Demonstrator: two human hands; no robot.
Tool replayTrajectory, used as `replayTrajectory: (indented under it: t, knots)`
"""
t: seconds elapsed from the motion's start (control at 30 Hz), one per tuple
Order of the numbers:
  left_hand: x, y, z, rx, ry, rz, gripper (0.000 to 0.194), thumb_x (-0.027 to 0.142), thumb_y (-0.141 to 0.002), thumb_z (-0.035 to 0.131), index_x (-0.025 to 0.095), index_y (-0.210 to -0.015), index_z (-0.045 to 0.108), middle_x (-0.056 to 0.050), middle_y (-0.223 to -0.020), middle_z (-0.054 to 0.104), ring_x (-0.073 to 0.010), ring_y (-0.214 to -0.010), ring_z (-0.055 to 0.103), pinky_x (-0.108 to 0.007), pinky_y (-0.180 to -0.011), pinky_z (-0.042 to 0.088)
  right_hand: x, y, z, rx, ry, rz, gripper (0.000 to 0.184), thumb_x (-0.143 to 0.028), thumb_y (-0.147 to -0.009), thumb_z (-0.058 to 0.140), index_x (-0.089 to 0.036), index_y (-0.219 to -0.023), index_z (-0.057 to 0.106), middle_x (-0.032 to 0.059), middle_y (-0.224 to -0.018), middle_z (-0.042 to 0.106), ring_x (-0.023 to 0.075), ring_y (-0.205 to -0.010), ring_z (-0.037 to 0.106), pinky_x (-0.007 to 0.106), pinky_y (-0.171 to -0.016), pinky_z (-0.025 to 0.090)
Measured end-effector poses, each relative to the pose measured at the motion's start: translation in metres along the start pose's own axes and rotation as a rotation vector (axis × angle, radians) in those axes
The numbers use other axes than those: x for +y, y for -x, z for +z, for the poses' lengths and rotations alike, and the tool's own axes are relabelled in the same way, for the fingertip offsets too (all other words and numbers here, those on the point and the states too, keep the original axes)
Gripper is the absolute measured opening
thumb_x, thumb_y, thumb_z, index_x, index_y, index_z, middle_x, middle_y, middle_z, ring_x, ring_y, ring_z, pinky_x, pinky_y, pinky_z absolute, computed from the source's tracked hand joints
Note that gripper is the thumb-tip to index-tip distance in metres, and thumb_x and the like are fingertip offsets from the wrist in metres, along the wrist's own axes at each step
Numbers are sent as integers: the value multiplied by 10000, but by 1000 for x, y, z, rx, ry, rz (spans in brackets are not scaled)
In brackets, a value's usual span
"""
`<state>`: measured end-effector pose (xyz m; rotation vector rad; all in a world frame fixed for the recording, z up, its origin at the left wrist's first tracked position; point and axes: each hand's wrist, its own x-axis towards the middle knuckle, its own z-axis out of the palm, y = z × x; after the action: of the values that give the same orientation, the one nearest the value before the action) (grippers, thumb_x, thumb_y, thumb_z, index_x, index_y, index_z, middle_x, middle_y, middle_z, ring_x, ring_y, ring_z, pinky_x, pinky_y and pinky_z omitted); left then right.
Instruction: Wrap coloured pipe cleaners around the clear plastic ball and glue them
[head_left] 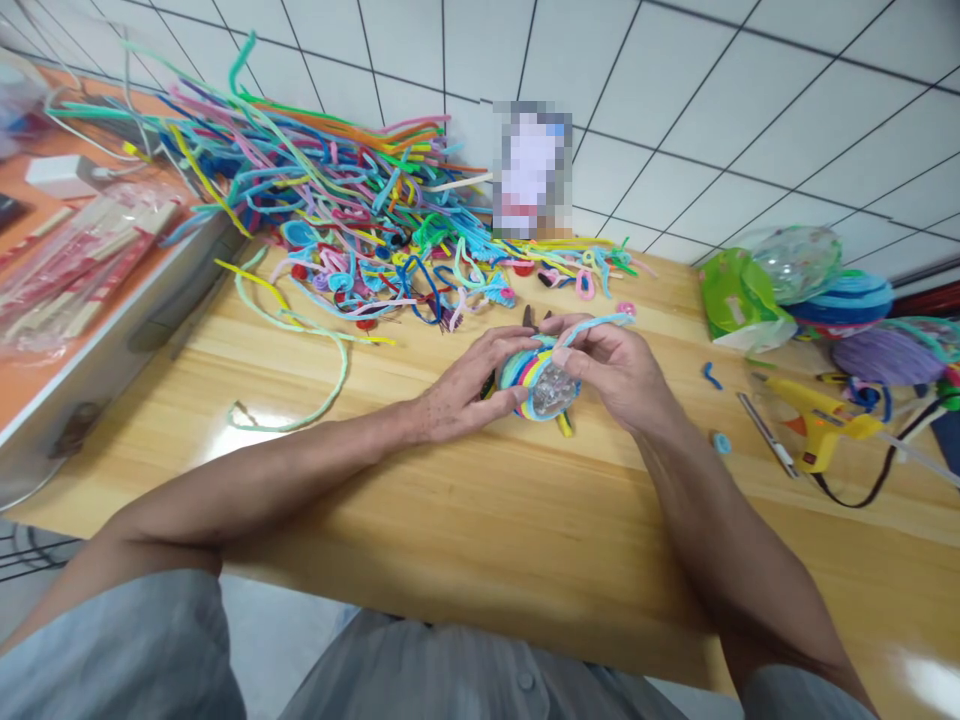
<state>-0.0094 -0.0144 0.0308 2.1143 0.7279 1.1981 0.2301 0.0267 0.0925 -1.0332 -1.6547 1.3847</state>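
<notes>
Left hand (484, 385) holds round piece (553, 392) banded with coloured pipe cleaners (523, 370); right hand (611, 370) pinches light-blue pipe cleaner (596, 324). Beyond, pipe-cleaner heap (360, 190); yellow glue gun (823, 412) on worktop (465, 530), right.

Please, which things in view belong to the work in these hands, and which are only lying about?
Belonging, as I judge:
- striped piece, in the left hand
- light blue strip, in the right hand
- strip pile, probably
- glue gun, perhaps

Lying about, it seems:
- wrapped sticks
- white adapter
- green packet
</notes>
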Motion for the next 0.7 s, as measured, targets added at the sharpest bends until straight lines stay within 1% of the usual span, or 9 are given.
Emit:
replayTrajectory:
  t: [0.13, 0.23, 0.33, 0.43, 0.53, 0.7]
  knots:
    - [2, -1, 0, 1, -18, -26, 501, 352, -1137, 612, 271, -1622, 515, -178, -1635, 579, -299, -1579, 550, -542, -1325, 487, 0, 0, 0, 0, 8, 0, 190, -397, -803, 918, -266, -848, 788, 59, -1256, 811, 307, -1249, 743, 477, -1070, 595]
    - [3, -2, 0, 1, -33, -44, 478, 368, -1142, 605, 259, -1601, 529, -181, -1621, 588, -292, -1573, 559, -535, -1319, 493, -1, 0, 1, 7, 18, 3, 163, -377, -802, 895, -264, -845, 786, 61, -1246, 813, 308, -1246, 745, 472, -1061, 591]
    - [5, -3, 0, 3, -33, -69, 456, 397, -1140, 604, 258, -1571, 552, -176, -1608, 603, -301, -1557, 574, -543, -1308, 500, -2, 1, 1, 12, 26, 10, 139, -360, -799, 872, -263, -844, 782, 64, -1241, 810, 311, -1258, 742, 467, -1044, 591]
    - [6, -4, 0, 9, -19, -95, 446, 414, -1127, 619, 250, -1540, 574, -177, -1598, 614, -317, -1538, 590, -558, -1300, 499, -3, 2, 1, 15, 46, 13, 134, -356, -801, 862, -262, -838, 774, 67, -1238, 810, 315, -1272, 735, 477, -1061, 583]
    - [6, -4, 1, 22, -11, -98, 439, 427, -1119, 625, 248, -1518, 582, -175, -1584, 624, -320, -1522, 600, -560, -1293, 501, -3, 2, 1, 11, 64, 6, 153, -369, -802, 869, -260, -840, 768, 74, -1263, 806, 319, -1277, 731, 494, -1086, 576]
    - [4, -4, 3, 28, -28, -76, 425, 410, -1127, 610, 223, -1506, 564, -195, -1579, 617, -301, -1517, 605, -531, -1288, 505, 2, 0, 0, -20, 85, -18, 247, -415, -770, 928, -269, -906, 782, 63, -1288, 803, 314, -1271, 726, 505, -1129, 557]
